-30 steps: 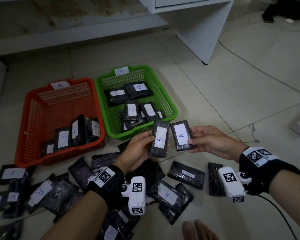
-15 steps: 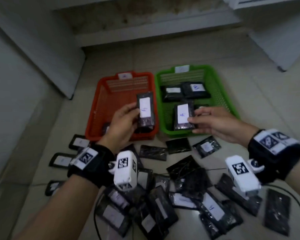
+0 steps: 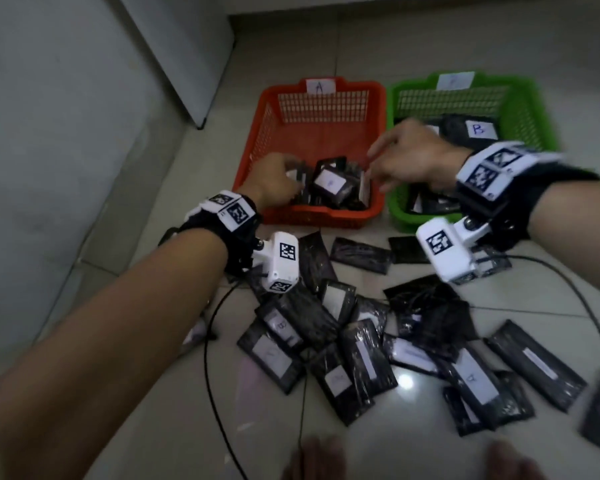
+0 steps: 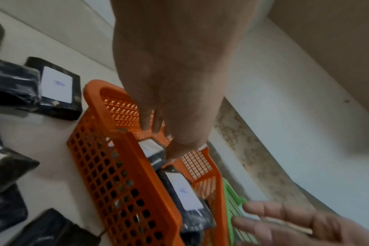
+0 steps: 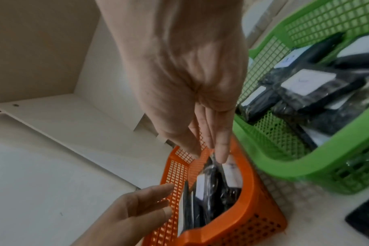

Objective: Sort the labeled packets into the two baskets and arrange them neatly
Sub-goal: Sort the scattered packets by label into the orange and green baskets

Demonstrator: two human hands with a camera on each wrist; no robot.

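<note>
Fingers (image 5: 221, 149) of both hands just above packets (image 3: 329, 183) in orange basket (image 3: 312, 216).

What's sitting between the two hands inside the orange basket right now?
In the head view, a black packet with a white label lies tilted on the stack in the orange basket, between the left hand and right hand.

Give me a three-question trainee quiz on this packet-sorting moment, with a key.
1. True or false: both hands are over the green basket.
2. Which letter is on the tag of the orange basket? (a) A (b) B (c) C
3. Fill in: most unsorted packets lie on the ____.

Key
1. False: the left hand and the right hand reach into the orange basket, among the packets standing there.
2. (a)
3. floor
</note>
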